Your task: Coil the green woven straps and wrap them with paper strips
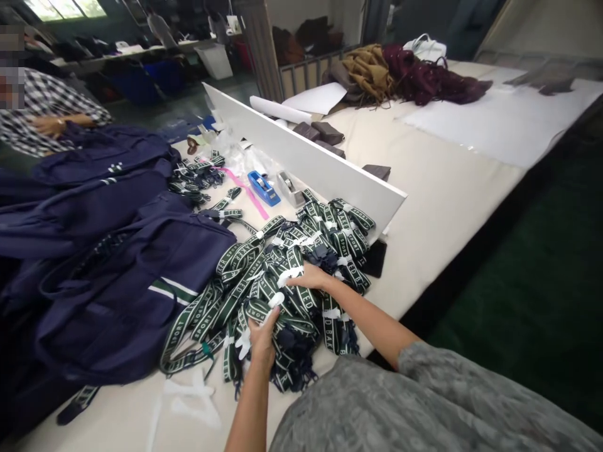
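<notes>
Head: left grip (262, 342) and right grip (313, 276) clamp straps (307, 302) in one heap (336, 251) near two tape dispensers (269, 196).

Window (66, 8) glaring; dim toward back; edges stretched.

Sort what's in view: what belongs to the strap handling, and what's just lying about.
Belongs:
green lettered straps, touched by the left hand and right hand
navy bag, striped green and white, possibly

Apparently lying about:
blue tape dispenser
grey tape dispenser
pink strip
maroon fabric heap
</notes>
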`<action>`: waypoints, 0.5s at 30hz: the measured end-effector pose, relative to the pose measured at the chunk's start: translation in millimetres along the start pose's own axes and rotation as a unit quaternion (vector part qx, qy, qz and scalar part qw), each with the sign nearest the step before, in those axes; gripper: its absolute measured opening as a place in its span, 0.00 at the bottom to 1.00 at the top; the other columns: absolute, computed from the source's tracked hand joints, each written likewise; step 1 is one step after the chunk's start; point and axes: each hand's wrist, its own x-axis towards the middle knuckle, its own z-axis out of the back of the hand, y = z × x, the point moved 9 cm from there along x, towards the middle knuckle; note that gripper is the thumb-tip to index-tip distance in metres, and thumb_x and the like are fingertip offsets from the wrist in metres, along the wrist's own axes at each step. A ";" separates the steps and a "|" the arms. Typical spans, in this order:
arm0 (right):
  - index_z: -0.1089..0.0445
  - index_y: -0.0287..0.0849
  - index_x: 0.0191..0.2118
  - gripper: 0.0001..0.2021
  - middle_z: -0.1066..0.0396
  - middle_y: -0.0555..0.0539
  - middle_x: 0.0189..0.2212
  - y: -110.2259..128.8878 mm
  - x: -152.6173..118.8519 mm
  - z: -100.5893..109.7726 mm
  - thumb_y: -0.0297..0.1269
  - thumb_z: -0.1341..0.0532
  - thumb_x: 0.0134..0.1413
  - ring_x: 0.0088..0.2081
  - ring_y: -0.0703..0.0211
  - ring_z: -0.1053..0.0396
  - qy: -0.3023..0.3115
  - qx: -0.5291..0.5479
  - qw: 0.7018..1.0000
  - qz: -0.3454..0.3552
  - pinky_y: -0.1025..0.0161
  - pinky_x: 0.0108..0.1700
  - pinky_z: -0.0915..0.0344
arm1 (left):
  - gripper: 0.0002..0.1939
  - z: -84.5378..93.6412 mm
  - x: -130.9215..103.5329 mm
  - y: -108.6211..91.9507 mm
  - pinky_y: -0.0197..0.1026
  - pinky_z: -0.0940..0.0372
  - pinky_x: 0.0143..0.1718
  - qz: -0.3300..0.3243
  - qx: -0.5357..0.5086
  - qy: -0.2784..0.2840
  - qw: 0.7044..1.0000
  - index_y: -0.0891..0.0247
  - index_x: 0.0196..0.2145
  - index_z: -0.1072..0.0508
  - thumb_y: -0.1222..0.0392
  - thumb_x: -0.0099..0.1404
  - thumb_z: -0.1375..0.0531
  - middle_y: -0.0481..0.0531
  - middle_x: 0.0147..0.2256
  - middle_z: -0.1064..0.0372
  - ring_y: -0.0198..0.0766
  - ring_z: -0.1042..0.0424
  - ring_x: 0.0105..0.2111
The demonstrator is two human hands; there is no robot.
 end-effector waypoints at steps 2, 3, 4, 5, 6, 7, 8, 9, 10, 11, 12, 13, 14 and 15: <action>0.24 0.41 0.44 0.24 0.22 0.47 0.43 -2.9 6.7 -1.6 0.44 0.25 0.39 0.46 0.51 0.26 0.016 0.042 0.999 -0.006 0.64 0.48 0.31 | 0.27 -3.1 8.8 0.9 0.47 0.28 0.51 0.013 -0.020 -0.002 1.000 0.61 0.51 0.31 0.62 0.56 0.28 0.56 0.44 0.23 0.43 0.22 0.42; 0.23 0.40 0.42 0.23 0.22 0.47 0.41 -4.2 9.6 -2.9 0.45 0.25 0.38 0.45 0.51 0.25 0.018 0.059 0.998 -0.013 0.64 0.46 0.30 | 0.25 -5.9 14.3 0.2 0.48 0.28 0.51 0.023 -0.028 0.002 0.999 0.63 0.51 0.30 0.61 0.58 0.28 0.57 0.42 0.23 0.45 0.22 0.42; 0.23 0.39 0.40 0.23 0.22 0.46 0.40 -5.6 12.0 -4.5 0.47 0.25 0.38 0.44 0.51 0.25 0.014 0.075 0.997 -0.021 0.64 0.45 0.30 | 0.23 -9.2 19.9 -1.4 0.49 0.28 0.51 0.033 -0.035 0.009 0.999 0.65 0.50 0.29 0.60 0.59 0.29 0.58 0.41 0.22 0.46 0.22 0.42; 0.23 0.38 0.39 0.24 0.22 0.45 0.40 -7.0 13.4 -6.5 0.48 0.25 0.37 0.44 0.51 0.25 0.008 0.091 0.995 -0.029 0.64 0.44 0.30 | 0.22 -12.5 25.1 -3.8 0.50 0.27 0.51 0.042 -0.040 0.017 0.998 0.67 0.49 0.28 0.60 0.59 0.29 0.59 0.40 0.22 0.47 0.22 0.42; 0.23 0.37 0.39 0.24 0.22 0.44 0.40 -8.1 13.7 -9.3 0.48 0.25 0.36 0.44 0.51 0.25 0.004 0.106 0.994 -0.035 0.64 0.44 0.30 | 0.22 -15.4 29.4 -6.3 0.50 0.27 0.50 0.051 -0.044 0.025 0.997 0.68 0.49 0.28 0.60 0.59 0.30 0.60 0.40 0.22 0.48 0.21 0.42; 0.23 0.37 0.39 0.24 0.22 0.44 0.40 -9.2 13.0 -13.0 0.48 0.25 0.37 0.44 0.52 0.25 0.004 0.124 0.992 -0.038 0.64 0.43 0.30 | 0.22 -17.6 32.3 -8.6 0.51 0.27 0.50 0.059 -0.047 0.034 0.997 0.69 0.49 0.28 0.61 0.59 0.29 0.60 0.39 0.22 0.49 0.21 0.42; 0.23 0.37 0.40 0.24 0.22 0.44 0.40 -10.3 11.2 -17.5 0.47 0.25 0.37 0.43 0.53 0.25 0.010 0.142 0.989 -0.038 0.65 0.42 0.29 | 0.22 -18.9 33.4 -10.2 0.52 0.26 0.49 0.066 -0.049 0.043 0.996 0.69 0.49 0.27 0.62 0.58 0.29 0.61 0.39 0.22 0.49 0.21 0.41; 0.23 0.37 0.40 0.23 0.22 0.44 0.40 -11.4 8.5 -22.3 0.46 0.25 0.38 0.41 0.54 0.25 0.021 0.159 0.986 -0.038 0.65 0.41 0.29 | 0.22 -19.0 32.8 -10.5 0.52 0.26 0.49 0.074 -0.050 0.052 0.995 0.69 0.49 0.27 0.64 0.58 0.29 0.61 0.39 0.21 0.49 0.21 0.41; 0.23 0.37 0.40 0.23 0.22 0.44 0.39 -12.7 4.9 -27.6 0.45 0.26 0.38 0.39 0.55 0.24 0.036 0.175 0.983 -0.036 0.65 0.39 0.29 | 0.22 -17.8 30.4 -9.4 0.52 0.26 0.50 0.082 -0.050 0.060 0.994 0.69 0.49 0.26 0.65 0.58 0.29 0.61 0.40 0.21 0.50 0.21 0.41; 0.23 0.37 0.39 0.22 0.22 0.44 0.37 -14.1 0.8 -32.5 0.44 0.26 0.38 0.37 0.55 0.24 0.050 0.188 0.980 -0.035 0.65 0.38 0.29 | 0.21 -15.5 26.7 -6.9 0.53 0.27 0.50 0.089 -0.051 0.068 0.992 0.69 0.49 0.26 0.66 0.58 0.30 0.61 0.40 0.21 0.50 0.21 0.42; 0.23 0.37 0.38 0.21 0.22 0.45 0.36 -15.3 -3.5 -36.6 0.43 0.26 0.37 0.36 0.55 0.25 0.061 0.196 0.978 -0.033 0.64 0.37 0.29 | 0.20 -12.1 22.1 -3.5 0.52 0.27 0.52 0.095 -0.054 0.073 0.991 0.69 0.49 0.26 0.67 0.59 0.31 0.61 0.41 0.21 0.50 0.21 0.43; 0.23 0.36 0.38 0.22 0.22 0.45 0.35 -16.2 -7.6 -39.6 0.42 0.25 0.34 0.35 0.55 0.25 0.065 0.199 0.977 -0.029 0.64 0.37 0.29 | 0.19 -8.0 17.0 0.2 0.51 0.28 0.53 0.099 -0.057 0.075 0.991 0.68 0.49 0.25 0.67 0.59 0.32 0.60 0.42 0.21 0.50 0.22 0.46; 0.24 0.36 0.38 0.23 0.22 0.45 0.35 -16.0 -11.3 -41.2 0.40 0.24 0.31 0.36 0.55 0.26 0.063 0.197 0.978 -0.022 0.64 0.37 0.29 | 0.18 -3.9 11.9 3.7 0.50 0.30 0.56 0.100 -0.062 0.074 0.990 0.67 0.49 0.25 0.68 0.60 0.33 0.60 0.43 0.21 0.49 0.23 0.48; 0.24 0.36 0.38 0.25 0.22 0.46 0.35 -14.9 -14.4 -41.9 0.37 0.23 0.27 0.36 0.54 0.26 0.058 0.195 0.979 -0.013 0.63 0.38 0.29 | 0.17 -0.1 7.1 6.8 0.48 0.32 0.58 0.099 -0.067 0.072 0.990 0.66 0.49 0.25 0.68 0.61 0.34 0.59 0.44 0.22 0.47 0.24 0.51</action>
